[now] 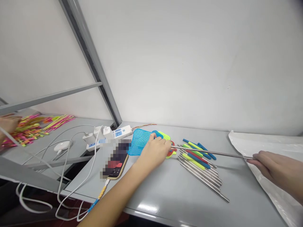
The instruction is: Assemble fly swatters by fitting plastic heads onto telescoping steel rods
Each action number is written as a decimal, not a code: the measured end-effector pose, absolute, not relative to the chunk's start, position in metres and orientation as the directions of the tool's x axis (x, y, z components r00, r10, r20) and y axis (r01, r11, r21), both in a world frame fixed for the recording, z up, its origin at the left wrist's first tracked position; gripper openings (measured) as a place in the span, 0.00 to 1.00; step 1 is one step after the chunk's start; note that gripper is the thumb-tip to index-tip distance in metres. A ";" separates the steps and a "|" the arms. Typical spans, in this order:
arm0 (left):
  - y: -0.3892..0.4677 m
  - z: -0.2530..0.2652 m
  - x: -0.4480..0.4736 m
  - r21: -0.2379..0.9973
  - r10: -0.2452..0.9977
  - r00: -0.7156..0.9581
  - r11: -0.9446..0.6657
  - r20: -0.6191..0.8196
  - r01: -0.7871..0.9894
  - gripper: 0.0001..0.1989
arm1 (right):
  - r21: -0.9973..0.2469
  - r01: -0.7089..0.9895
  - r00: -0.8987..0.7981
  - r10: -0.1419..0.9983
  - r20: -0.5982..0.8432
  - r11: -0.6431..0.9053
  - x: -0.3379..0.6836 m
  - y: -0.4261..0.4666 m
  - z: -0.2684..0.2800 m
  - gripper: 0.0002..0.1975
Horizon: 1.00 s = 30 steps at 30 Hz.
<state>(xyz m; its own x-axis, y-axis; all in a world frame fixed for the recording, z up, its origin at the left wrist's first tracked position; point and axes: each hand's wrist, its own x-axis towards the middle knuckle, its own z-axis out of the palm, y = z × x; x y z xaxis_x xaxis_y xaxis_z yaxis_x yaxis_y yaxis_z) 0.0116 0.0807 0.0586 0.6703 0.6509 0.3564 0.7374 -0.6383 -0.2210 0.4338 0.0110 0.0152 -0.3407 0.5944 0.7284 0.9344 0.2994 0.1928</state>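
My left hand (156, 148) is closed around the neck of a blue mesh fly swatter head (140, 141). A thin metal rod (213, 153) runs level from that hand across to my right hand (272, 164), whose fingers grip its far end. The joint between rod and swatter head is hidden under my left fingers. Partly covered behind that hand are a yellow-green swatter head (165, 135) and a red piece (173, 144). Beneath the rod lie several loose metal rods (203, 181), and on and beside them coloured handle grips (194, 161) in blue, green, yellow and red.
Left of my forearm lies a phone (115, 164) with a charging cable (103, 190). Behind it sits a power strip (121, 131) with white adapters. White plastic sheeting (251, 143) covers the right side. Another person's hand (9, 123) rests at pink and yellow strips (30, 129).
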 end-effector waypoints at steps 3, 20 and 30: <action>0.076 0.069 -0.001 -0.229 0.654 0.672 -0.636 0.347 0.737 0.14 | 0.397 0.872 -0.482 0.635 0.603 0.285 0.440 0.013 0.014 0.21; 0.069 0.050 0.020 -0.166 0.627 0.707 -0.698 0.327 0.696 0.16 | 0.349 0.840 -0.543 0.637 0.547 0.415 0.373 0.036 0.008 0.20; 0.090 0.050 -0.034 0.747 0.917 0.076 -0.366 0.392 0.555 0.25 | 0.347 0.835 -0.548 0.594 0.589 0.426 0.383 0.039 0.013 0.18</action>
<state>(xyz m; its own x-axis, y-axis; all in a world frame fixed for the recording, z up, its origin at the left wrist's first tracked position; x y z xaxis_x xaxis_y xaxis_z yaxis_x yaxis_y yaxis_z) -0.0341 0.0904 0.0500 0.0758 0.9168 0.3922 0.5552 -0.3655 0.7471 0.3827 0.0391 0.0132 -0.5478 0.5940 0.5891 0.8354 0.4259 0.3474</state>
